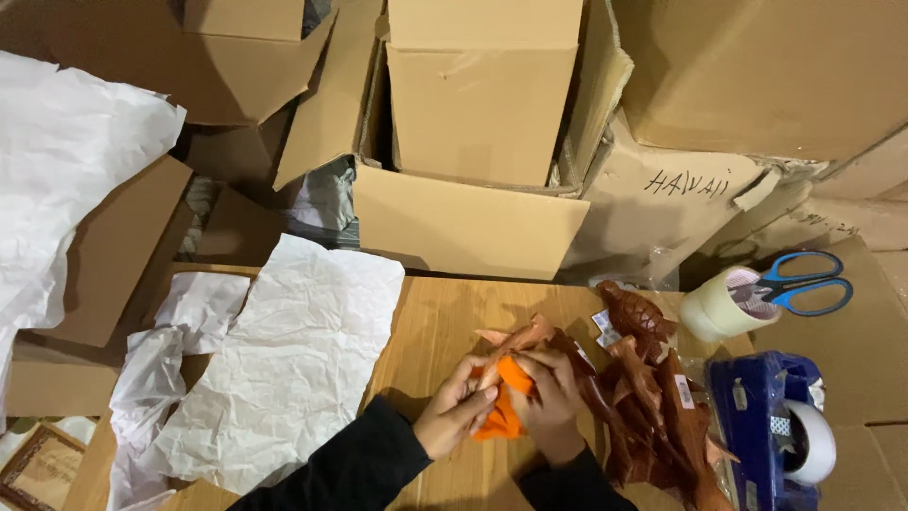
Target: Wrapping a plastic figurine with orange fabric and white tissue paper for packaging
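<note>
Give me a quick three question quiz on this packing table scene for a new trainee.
1. True or false: the scissors lie flat on the wooden table.
2. What colour is the cloth between the left hand and right hand?
3. The tape dispenser sits: A) by the white paper, B) at the right edge.

Key: 1 false, they rest on the tape roll. 2 orange. 3 B.

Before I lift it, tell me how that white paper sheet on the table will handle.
The paper is thin and heavily crumpled, so it will probably flop and sag from one corner. It looks very light and likely slides easily on the smooth table. Its ragged edge suggests it tears readily.
</note>
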